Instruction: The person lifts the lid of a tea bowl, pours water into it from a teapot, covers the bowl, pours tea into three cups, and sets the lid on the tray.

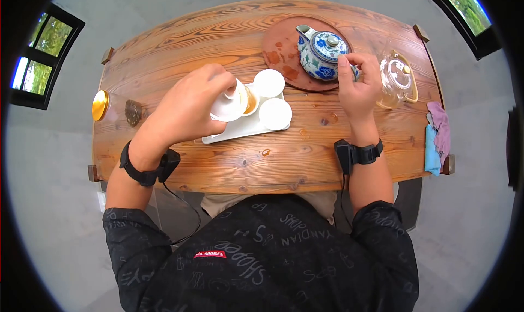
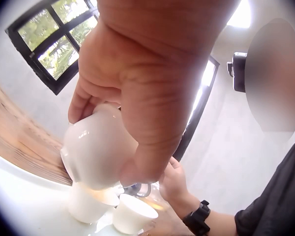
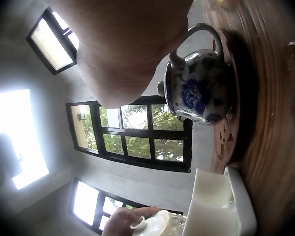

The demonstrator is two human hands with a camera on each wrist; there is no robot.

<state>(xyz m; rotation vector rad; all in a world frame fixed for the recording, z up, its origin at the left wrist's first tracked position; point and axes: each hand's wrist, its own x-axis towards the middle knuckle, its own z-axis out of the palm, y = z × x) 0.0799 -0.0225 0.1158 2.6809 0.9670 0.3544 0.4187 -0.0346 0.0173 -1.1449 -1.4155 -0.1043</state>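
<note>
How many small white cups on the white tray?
3: two small white porcelain cups stand empty at the white rectangular tray's right end; a third sits partly hidden beside the tilted white gaiwan.

The left hand (image 1: 188, 107) hides most of the tilted white cup (image 1: 229, 105). The right hand (image 1: 357, 88) covers the blue-and-white teapot's (image 1: 319, 52) handle side and part of the glass teapot (image 1: 398, 77).

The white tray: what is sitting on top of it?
On the white tray stand two empty white cups, and a third cup with amber tea, over which the left hand tilts a white gaiwan. Tray beneath the hand is hidden.
</note>
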